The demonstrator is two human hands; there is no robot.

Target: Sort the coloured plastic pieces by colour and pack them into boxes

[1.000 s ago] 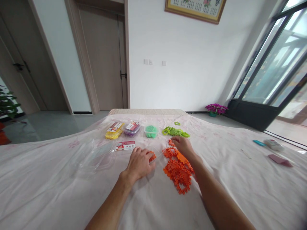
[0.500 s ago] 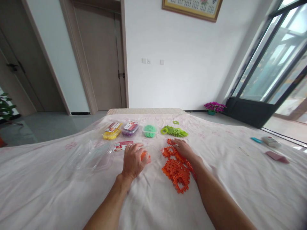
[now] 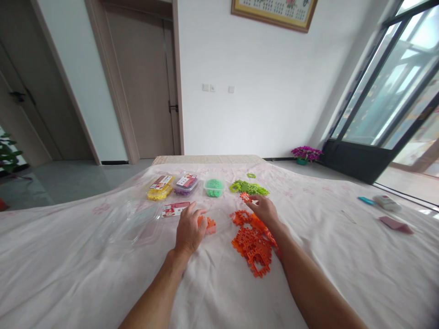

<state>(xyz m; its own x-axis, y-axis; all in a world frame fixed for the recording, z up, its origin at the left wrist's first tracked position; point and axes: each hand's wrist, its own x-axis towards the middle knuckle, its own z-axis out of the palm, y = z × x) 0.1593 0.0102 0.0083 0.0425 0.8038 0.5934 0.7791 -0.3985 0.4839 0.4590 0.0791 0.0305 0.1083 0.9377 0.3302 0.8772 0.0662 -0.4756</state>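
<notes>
My right hand (image 3: 263,210) pinches a small orange interlocking plastic piece (image 3: 244,197) between thumb and fingers, raised just over the orange pile. That pile of notched orange pieces (image 3: 254,244) lies on the cloth below and in front of the hand. My left hand (image 3: 190,228) rests at the left side of a clear plastic box (image 3: 222,220), its fingers apart. Orange pieces (image 3: 210,225) lie inside this box, partly hidden by the thumb; whether the hand grips the wall is unclear.
Behind stand packed boxes with yellow (image 3: 159,189) and purple pieces (image 3: 187,183), a box of mint-green pieces (image 3: 214,187) and a lime-green heap (image 3: 252,188). Empty clear packaging (image 3: 137,224) and a red-white label (image 3: 174,209) lie left. A pink item (image 3: 396,224) lies far right.
My right hand has lifted slightly from the pile with the orange piece in its fingertips. My left fingers have loosened and spread, showing more orange in the box.
</notes>
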